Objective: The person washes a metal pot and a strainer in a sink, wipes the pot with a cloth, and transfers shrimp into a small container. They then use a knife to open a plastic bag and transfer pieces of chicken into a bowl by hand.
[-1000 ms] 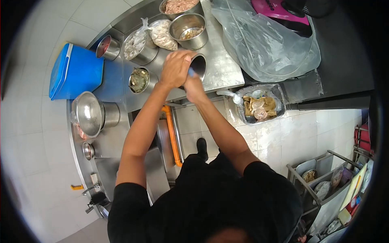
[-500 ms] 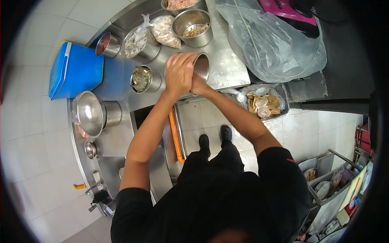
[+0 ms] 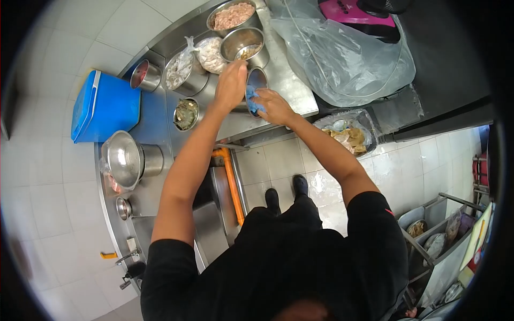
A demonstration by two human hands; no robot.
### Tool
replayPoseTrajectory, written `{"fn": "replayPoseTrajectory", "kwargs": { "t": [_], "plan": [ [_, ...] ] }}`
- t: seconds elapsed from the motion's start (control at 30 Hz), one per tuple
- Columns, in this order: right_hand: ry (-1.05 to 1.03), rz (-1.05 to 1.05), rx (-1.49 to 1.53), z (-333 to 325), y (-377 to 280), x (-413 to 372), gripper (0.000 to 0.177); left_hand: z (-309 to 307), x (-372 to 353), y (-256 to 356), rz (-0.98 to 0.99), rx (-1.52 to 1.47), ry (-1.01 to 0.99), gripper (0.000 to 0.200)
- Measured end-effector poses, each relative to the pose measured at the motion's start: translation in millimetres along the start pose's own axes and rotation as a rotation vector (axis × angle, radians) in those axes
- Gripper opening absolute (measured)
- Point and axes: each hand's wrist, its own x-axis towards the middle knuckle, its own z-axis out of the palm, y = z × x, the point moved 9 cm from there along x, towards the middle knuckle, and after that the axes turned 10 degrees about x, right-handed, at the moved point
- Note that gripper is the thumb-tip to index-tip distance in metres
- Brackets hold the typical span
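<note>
Over the counter edge, a steel pot (image 3: 258,78) is tilted with its mouth toward the right. My left hand (image 3: 232,87) grips it from the left side, fingers at its upper edge. My right hand (image 3: 274,107) reaches into the mouth, its fingers closed on a crumpled blue cloth (image 3: 251,101) against the inner wall; the fingertips are partly hidden. Just behind stands a steel pot with some pale food pieces (image 3: 242,44). To the left is a small pot holding something greenish-grey (image 3: 186,114).
Along the steel counter (image 3: 292,88) stand a pot of minced meat (image 3: 234,16), a bag of pale food (image 3: 211,54) and a blue cooler box (image 3: 107,107). A strainer bowl (image 3: 123,159) is at the left. A lined waste bin (image 3: 348,136) sits below, right of the counter.
The hands have moved apart, with the right now inside the pot's mouth. A blue cloth has come into sight there. The view has shifted slightly.
</note>
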Motion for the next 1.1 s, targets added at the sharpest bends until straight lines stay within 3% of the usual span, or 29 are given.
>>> {"fn": "replayPoseTrajectory", "kwargs": {
  "t": [0.07,0.13,0.27,0.3,0.4,0.47,0.53,0.6,0.73,0.83,0.97,1.0,1.07,1.1],
  "plan": [
    [0.113,0.091,0.033,1,15,-4,0.035,-41,-60,26,0.200,0.088,0.502,0.029],
    [0.214,0.143,0.057,-2,8,-5,0.033,-15,-118,15,0.186,0.154,0.370,0.034],
    [-0.025,0.505,0.597,39,-22,-12,0.026,22,-170,5,0.127,0.285,0.174,0.047],
    [0.064,0.617,0.981,48,-31,-16,0.025,18,-164,-1,0.117,0.263,0.169,0.048],
    [0.329,0.747,1.554,66,-41,-17,0.025,-8,-110,16,0.175,0.304,0.155,0.047],
    [0.315,0.700,1.303,57,-18,-21,0.024,-16,-65,28,0.214,0.280,0.135,0.046],
    [0.236,0.645,0.985,44,15,-24,0.020,-5,-28,20,0.131,0.177,-0.010,0.044],
    [0.239,-0.197,-0.197,-14,-13,1,0.020,4,-7,15,0.116,0.144,-0.087,0.044],
    [0.127,-0.371,-0.393,-9,-8,40,0.023,16,-7,16,0.189,0.250,-0.040,0.044],
    [0.247,-0.098,-0.165,22,10,43,0.020,10,-15,17,0.136,0.257,-0.008,0.044],
    [-0.002,0.261,0.088,51,-3,45,0.018,-5,-32,16,0.105,0.123,0.084,0.041],
    [0.101,0.599,0.944,54,6,42,0.021,-6,-36,15,0.092,0.118,0.088,0.041],
    [0.209,0.919,1.795,71,-9,30,0.023,-11,-41,16,0.088,0.113,0.116,0.040],
    [0.159,0.905,1.632,72,-5,21,0.024,-12,-42,16,0.078,0.092,0.130,0.041]
  ]
}}
